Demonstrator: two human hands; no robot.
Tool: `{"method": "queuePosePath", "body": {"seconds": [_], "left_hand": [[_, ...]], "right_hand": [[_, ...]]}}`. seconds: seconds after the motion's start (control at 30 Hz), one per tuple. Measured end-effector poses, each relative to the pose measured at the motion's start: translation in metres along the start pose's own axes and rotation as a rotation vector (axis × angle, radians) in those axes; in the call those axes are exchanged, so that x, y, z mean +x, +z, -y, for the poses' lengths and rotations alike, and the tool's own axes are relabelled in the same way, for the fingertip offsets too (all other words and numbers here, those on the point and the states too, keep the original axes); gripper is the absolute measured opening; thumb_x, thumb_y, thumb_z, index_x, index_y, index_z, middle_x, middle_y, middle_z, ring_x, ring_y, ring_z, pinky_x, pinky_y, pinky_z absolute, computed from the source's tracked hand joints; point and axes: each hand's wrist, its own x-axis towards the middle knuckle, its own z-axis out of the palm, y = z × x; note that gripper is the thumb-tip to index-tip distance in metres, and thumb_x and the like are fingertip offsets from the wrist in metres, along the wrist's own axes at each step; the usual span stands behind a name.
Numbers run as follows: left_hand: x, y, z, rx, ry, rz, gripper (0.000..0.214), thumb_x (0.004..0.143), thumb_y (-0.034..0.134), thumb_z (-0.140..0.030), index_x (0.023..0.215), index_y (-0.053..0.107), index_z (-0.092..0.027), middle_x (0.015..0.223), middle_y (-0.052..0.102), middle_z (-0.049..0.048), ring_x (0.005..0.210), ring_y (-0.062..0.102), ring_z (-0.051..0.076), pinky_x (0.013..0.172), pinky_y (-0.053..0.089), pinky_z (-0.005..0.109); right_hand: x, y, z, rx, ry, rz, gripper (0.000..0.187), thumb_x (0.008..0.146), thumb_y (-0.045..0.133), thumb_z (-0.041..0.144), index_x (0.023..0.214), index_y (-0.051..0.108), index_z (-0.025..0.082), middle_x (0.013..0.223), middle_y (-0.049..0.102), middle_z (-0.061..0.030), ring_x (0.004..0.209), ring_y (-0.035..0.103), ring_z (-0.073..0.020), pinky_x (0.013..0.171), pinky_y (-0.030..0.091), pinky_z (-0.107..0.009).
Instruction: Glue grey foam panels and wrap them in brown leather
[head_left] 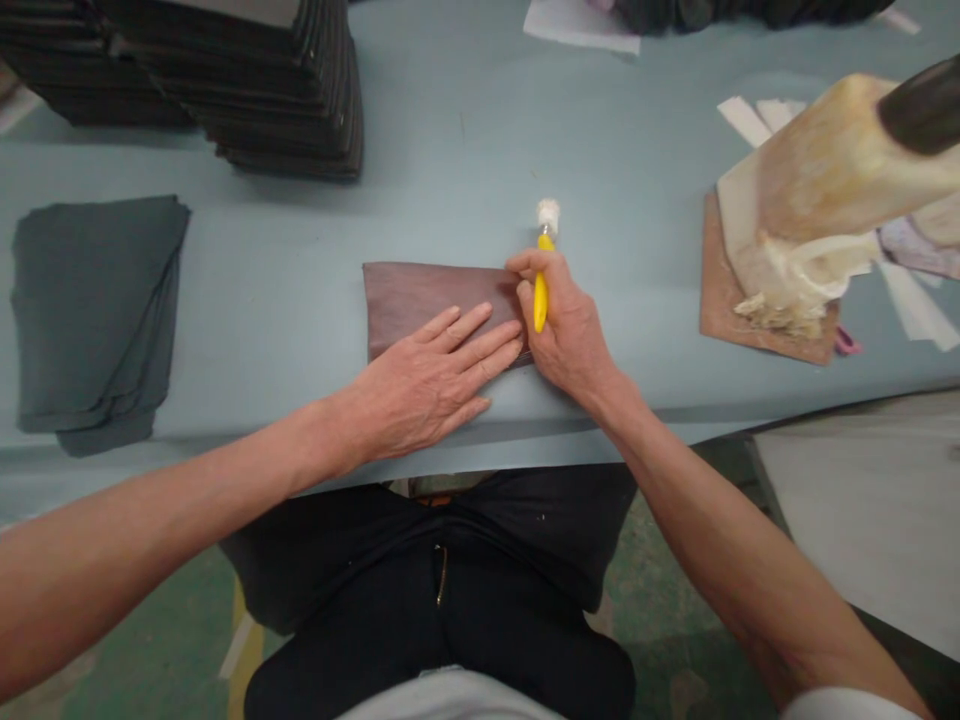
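A brown leather-like piece [420,295] lies folded or stacked near the front edge of the table. Across it rests my left hand [427,375], flat, with its fingers stretched toward the right. My right hand [566,325] is at the piece's right end and holds a small brush [541,285] with a yellow handle. The brush's whitish, caked head points away from me, above the table. My right fingertips touch or nearly touch the piece's right edge, part of which they hide.
Dark stacked pieces [300,110] stand tall at the back left. A lower pile of dark green pieces [97,310] lies at the left. On the right, a glue-crusted container [795,190] stands on a brown board [720,290], with white strips [919,305] around it.
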Motion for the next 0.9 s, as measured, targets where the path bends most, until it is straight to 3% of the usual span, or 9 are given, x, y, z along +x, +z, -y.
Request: {"method": "queuePosePath", "body": {"seconds": [0.13,0.27,0.6,0.73,0.9], "left_hand": [[-0.001,0.003,0.001,-0.011,0.016,-0.014,0.065,0.111,0.045,-0.038,0.168,0.037,-0.008,0.176,0.037,0.0146,0.164,0.034,0.039,0.135,0.03,0.056],[-0.001,0.005,0.002,-0.018,0.008,-0.026,0.064,0.112,0.046,-0.039,0.167,0.04,-0.009,0.176,0.037,0.0147,0.164,0.034,0.037,0.136,0.029,0.053],[-0.006,0.003,-0.001,-0.058,-0.008,-0.021,0.078,0.105,0.061,-0.05,0.168,0.037,-0.009,0.178,0.03,0.0156,0.167,0.027,0.034,0.139,0.023,0.051],[-0.008,0.004,-0.001,-0.044,-0.01,-0.022,0.078,0.106,0.059,-0.05,0.168,0.037,-0.009,0.178,0.031,0.0145,0.167,0.027,0.036,0.139,0.022,0.053],[-0.01,-0.001,-0.002,-0.043,-0.037,0.007,0.07,0.11,0.049,-0.051,0.167,0.04,-0.012,0.178,0.033,0.0123,0.167,0.029,0.035,0.138,0.024,0.052]], "right_hand": [[0.0,-0.001,-0.001,0.006,-0.013,-0.033,0.029,0.113,0.042,0.043,0.132,0.056,0.026,0.125,0.072,-0.0091,0.115,0.071,-0.023,0.106,0.057,-0.044],[-0.001,-0.007,0.0,-0.005,-0.04,-0.15,0.03,0.114,0.041,0.042,0.134,0.055,0.025,0.135,0.07,-0.0103,0.128,0.068,-0.0213,0.114,0.054,-0.043],[-0.015,-0.037,-0.012,-0.153,0.076,-0.245,0.026,0.11,0.05,0.038,0.126,0.061,0.021,0.125,0.075,-0.0109,0.114,0.073,-0.0219,0.104,0.059,-0.041],[-0.022,-0.043,-0.011,-0.204,0.079,-0.274,0.023,0.105,0.056,0.035,0.124,0.063,0.024,0.122,0.077,-0.0086,0.111,0.074,-0.0227,0.099,0.06,-0.04],[-0.031,-0.043,-0.004,-0.231,0.071,-0.222,0.019,0.101,0.06,0.031,0.119,0.065,0.025,0.114,0.078,-0.007,0.104,0.076,-0.0245,0.094,0.06,-0.042]]}}
